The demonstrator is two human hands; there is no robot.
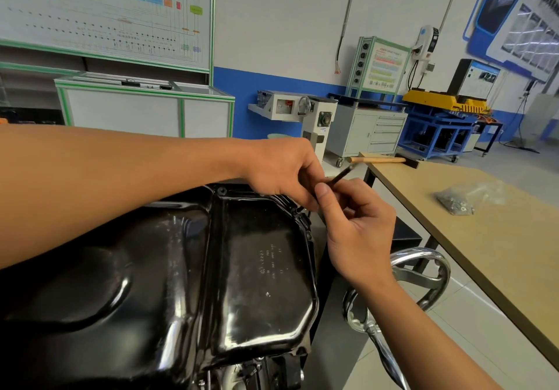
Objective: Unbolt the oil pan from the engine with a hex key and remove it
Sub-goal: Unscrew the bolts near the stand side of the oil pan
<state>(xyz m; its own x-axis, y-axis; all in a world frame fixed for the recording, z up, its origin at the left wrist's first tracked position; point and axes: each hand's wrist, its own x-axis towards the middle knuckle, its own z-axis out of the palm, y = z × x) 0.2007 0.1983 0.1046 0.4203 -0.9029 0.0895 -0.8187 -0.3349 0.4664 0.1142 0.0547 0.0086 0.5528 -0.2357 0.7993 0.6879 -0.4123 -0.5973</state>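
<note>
One black oil pan point(187, 283) fills the lower left of the view, its glossy underside facing up, seated on the engine point(257, 374), which shows only as dark parts under the near edge. The pan's right rim runs from the near corner up to the far right corner, where the hands work.

One tan table point(499, 253) stands to the right, its long near edge slanting away from the pan. A strip of tiled floor lies open between rim and table, wider toward the viewer. One chrome hand wheel point(423, 271) with its handle stands in that strip, just beside the pan's right side and under the right forearm.

Two hands meet over the far right corner of the pan. The left hand point(284, 172), its arm reaching across the pan from the left, has its fingers curled down around the lower part of the hex key point(340, 176). The right hand point(360, 232), coming up from the lower right, pinches the same shaft, thumb laid along it and fingers bent behind.

One wooden-handled hammer point(378, 159) lies at the table's far end. One clear bag of small metal parts point(456, 202) sits farther along the tabletop, well apart from the hammer.

The one hex key is a thin dark rod, tilted, its free end pointing up and right past the fingers; its lower end is hidden. One bolt head point(222, 190) shows on the pan's far flange, left of the hands.
</note>
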